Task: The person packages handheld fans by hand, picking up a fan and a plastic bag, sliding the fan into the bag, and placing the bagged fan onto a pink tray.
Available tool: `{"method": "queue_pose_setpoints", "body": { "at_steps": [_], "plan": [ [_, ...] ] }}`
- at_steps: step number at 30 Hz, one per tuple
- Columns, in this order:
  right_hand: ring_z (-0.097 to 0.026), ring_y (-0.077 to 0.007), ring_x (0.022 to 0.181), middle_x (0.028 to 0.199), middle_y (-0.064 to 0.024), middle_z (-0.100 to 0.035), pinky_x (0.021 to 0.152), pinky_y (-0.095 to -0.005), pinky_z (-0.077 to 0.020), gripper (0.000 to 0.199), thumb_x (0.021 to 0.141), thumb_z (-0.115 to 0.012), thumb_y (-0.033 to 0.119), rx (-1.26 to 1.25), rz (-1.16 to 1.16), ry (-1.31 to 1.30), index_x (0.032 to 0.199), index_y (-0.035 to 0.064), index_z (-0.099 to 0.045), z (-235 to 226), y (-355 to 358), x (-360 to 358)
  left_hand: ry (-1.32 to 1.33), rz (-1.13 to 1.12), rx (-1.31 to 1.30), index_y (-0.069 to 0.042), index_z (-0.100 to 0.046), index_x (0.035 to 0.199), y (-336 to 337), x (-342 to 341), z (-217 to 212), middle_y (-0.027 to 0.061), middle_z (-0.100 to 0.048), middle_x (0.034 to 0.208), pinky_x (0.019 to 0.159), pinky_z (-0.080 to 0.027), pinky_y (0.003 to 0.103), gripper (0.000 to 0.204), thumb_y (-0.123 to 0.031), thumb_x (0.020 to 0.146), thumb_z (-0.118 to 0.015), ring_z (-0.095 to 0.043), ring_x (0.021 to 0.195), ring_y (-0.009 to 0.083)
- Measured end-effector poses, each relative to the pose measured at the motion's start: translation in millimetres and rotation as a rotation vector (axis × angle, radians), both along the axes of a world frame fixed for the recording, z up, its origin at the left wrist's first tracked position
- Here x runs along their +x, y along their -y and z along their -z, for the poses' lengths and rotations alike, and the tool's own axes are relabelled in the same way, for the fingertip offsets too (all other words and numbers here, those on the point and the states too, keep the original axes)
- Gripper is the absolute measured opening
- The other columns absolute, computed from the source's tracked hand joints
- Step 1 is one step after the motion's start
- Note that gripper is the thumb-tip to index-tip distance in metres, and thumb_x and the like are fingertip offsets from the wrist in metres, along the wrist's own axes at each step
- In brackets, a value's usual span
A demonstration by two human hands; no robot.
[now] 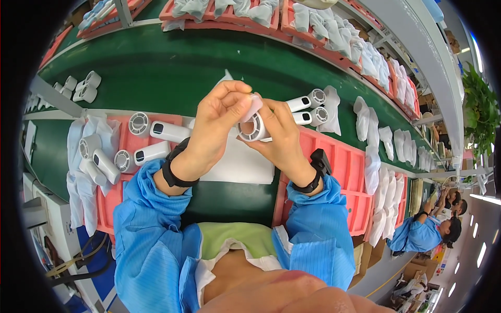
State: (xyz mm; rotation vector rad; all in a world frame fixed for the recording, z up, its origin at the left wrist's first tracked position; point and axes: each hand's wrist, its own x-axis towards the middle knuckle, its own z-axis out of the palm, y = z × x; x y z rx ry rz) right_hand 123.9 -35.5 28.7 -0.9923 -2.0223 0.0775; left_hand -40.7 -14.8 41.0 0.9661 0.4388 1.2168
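While the right hand (284, 133) wraps its fingers and thumb around the side of a white device (260, 130), the device's round, spoked end faces back toward the wearer and slightly to the left. It is held up in front of the chest, above a white sheet (242, 163) on the green surface (229, 201). Its long axis seems to run away from that ring, off behind the right palm, though the fingers cover so much of the body that the exact line is hard to judge. The left hand (213, 125) is nearly closed, thumb and fingertips pinched together on a small pale-pink piece (253, 108), which sits at the upper rim of the ring, close by the right hand's index finger. Both wrists wear black bands.

To the left, a pink tray (116, 201) holds similar white units (166, 130), some lying lengthwise with a dark window on the casing. To the right stands another pink tray (334, 172) with compartments. Beyond the right hand, two more units (299, 104) lie side by side, ring ends pointing right, next to a white pouch (330, 112).
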Motion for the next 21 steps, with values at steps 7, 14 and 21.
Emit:
{"method": "queue_pose_setpoints", "body": {
  "at_steps": [7, 14, 21],
  "plan": [
    [-0.057, -0.0326, 0.094, 0.108, -0.0155, -0.058, 0.076, -0.0388, -0.0498, 0.077, 0.060, -0.082, 0.004, 0.028, 0.099, 0.028, 0.131, -0.0014, -0.052, -3.8, -11.3, 33.6, -0.680, -0.461, 0.983, -0.003, -0.068, 0.102, 29.6, 31.8, 25.1, 0.0128, -0.065, 0.103, 0.069, -0.052, 0.034, 0.030, 0.005, 0.073, -0.068, -0.061, 0.080, 0.0267],
    [-0.061, -0.0249, 0.093, 0.108, -0.0152, -0.061, 0.077, -0.0333, -0.0514, 0.065, 0.064, -0.085, 0.011, -0.159, 0.287, -0.229, 0.119, 0.0011, -0.052, -4.9, -12.2, 38.1, -0.778, -0.580, 1.036, -0.006, -0.066, 0.109, 19.9, 45.9, 10.0, 0.0137, -0.061, 0.110, 0.070, -0.054, 0.035, 0.046, 0.002, 0.065, -0.073, -0.063, 0.087, 0.0291],
    [-0.062, -0.0270, 0.093, 0.110, -0.0162, -0.060, 0.078, -0.0351, -0.0515, 0.063, 0.067, -0.086, 0.016, -0.229, -0.047, -0.479, 0.115, -0.0004, -0.048, -17.5, 11.3, 18.6, -0.753, -0.586, 0.848, -0.009, -0.063, 0.116, -1.5, 26.6, -3.8, 0.0135, -0.053, 0.120, 0.075, -0.053, 0.033, 0.055, -0.004, 0.064, -0.079, -0.062, 0.096, 0.0258]
  ]
}}
